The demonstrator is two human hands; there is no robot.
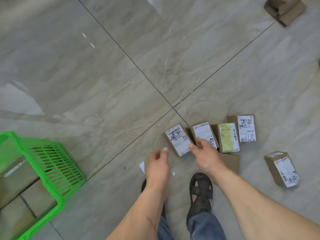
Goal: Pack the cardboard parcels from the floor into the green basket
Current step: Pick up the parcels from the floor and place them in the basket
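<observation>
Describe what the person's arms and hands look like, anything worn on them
Both forearms are bare, no sleeves in view. The left hand and right hand wear no gloves, and no rings, watch or bracelets show. Fingernails are short and unpainted.

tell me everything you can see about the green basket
The green basket is bright green plastic, with slotted, grid-like walls and a thick smooth rim. It stands on the tiled floor at the lower left, partly cut off by the picture's edge. Flat cardboard parcels already lie inside it. Neither hand touches it; both reach toward the row of parcels to its right.
</observation>
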